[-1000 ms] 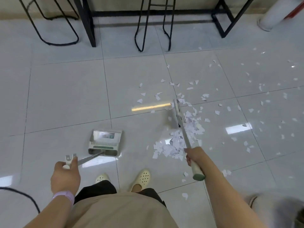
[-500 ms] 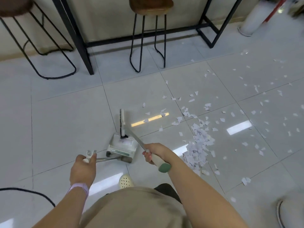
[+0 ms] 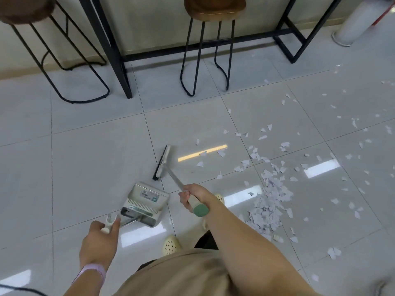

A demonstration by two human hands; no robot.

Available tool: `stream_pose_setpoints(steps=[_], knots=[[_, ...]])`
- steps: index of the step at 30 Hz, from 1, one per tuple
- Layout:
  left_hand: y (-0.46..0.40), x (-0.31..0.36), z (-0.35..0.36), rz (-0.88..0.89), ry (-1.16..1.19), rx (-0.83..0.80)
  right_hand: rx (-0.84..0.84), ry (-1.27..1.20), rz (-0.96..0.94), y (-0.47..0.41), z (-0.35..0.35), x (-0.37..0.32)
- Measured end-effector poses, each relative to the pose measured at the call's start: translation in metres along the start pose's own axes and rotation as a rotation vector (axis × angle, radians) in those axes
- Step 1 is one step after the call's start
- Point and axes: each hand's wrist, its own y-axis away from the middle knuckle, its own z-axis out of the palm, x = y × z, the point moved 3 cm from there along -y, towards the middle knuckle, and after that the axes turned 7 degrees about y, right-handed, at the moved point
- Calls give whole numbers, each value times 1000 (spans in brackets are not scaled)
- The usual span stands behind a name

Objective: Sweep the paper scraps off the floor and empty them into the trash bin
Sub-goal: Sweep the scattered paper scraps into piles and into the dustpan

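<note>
Landmark: the pale plastic dustpan (image 3: 147, 201) on the tiled floor (image 3: 74, 159). The black-bristled broom head (image 3: 162, 162) lies just behind it; the heap of torn white paper scraps (image 3: 270, 201) lies well right; the wooden-seated, black-legged stool (image 3: 210, 39) stands far behind.

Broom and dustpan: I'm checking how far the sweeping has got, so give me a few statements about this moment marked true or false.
1. The right hand grips the broom by its handle. True.
2. The broom head rests in the middle of the big scrap pile. False: it sits left of the pile, just beyond the dustpan.
3. The left hand holds the dustpan's handle. True.
4. The dustpan is full of paper scraps. False: no scraps show in it.
5. Loose scraps lie scattered over the tiles to the right. True.
6. Both stools lie tipped over. False: the wooden stool stands upright on its legs.
</note>
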Motion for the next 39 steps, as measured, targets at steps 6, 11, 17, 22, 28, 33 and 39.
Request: stream_pose_setpoints(steps=[6, 11, 17, 22, 28, 33, 39], knots=[[-20, 63, 40, -28, -54, 24, 139, -62, -7, 26, -169, -68], [-24, 150, 104, -12, -64, 3, 248, -200, -9, 96, -299, -121], [-30, 235, 151, 48, -37, -27, 467, -141, -47, 133, -385, -173], [-27, 297, 190, 134, -26, -75, 702, -9, -105, 149, -406, -200], [-28, 348, 220, 209, 58, -119, 844, -13, -261, 140, -375, -211], [-33, 364, 226, 194, 170, -103, 713, -121, -367, 135, -338, -238], [-60, 366, 206, 206, 140, -136, 470, -107, -372, 113, -249, -292]])
